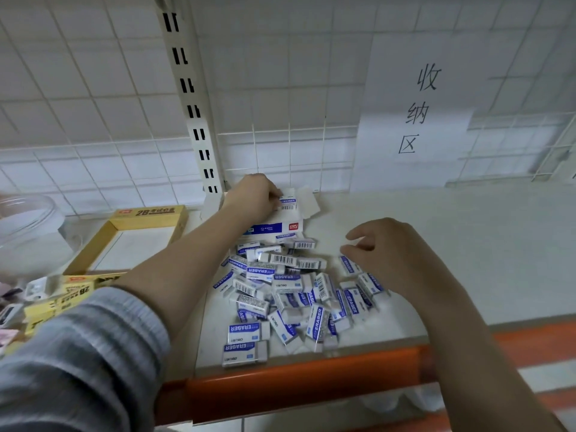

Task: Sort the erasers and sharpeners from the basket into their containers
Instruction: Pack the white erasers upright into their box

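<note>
Head view: heap of wrapped erasers (280,294) spread on shelf (436,244) behind orange edge (296,385). Right hand (392,254) hovering over heap's right side, fingers loosely curled, holding nothing. Beyond heap, left hand (252,194) pinching one eraser (288,202) inside open white-and-blue box (280,226).

We see a heap of erasers (290,291) on the shelf (452,244), near its front edge. Behind the heap stands an open box (277,226), with the left hand (252,196) over it, perhaps placing an eraser inside. The right hand (389,254) hangs over the heap's right side. Left of it lies an open tray (124,241).
</note>
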### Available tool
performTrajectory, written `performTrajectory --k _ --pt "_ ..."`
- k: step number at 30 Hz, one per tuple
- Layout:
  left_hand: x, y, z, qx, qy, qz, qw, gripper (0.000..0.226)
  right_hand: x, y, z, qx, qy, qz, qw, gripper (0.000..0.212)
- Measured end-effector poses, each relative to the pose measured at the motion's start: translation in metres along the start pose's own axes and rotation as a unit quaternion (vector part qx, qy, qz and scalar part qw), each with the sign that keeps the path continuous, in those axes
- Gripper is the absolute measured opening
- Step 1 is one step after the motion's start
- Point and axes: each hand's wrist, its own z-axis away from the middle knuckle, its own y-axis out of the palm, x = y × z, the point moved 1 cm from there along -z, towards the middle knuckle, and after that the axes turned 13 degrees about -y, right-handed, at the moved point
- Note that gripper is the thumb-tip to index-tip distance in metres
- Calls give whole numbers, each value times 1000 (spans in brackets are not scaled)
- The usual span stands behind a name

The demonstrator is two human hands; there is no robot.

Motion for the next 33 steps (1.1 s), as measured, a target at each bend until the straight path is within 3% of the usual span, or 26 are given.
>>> performTrajectory --k 10,15,23,33 --pt "-5 -8 12 15 -34 15 999 17 -12 8 14 -14 53 -12 998 35" --pt "-5 -16 21 0 -38 49 998 24 -4 11 13 -20 57 4 998 44" --pt "-1 -37 53 24 -36 110 993 21 -1 18 11 9 84 45 995 28" --pt "12 -52 117 32 -54 160 985 22 9 16 13 -132 -45 -29 990 15"
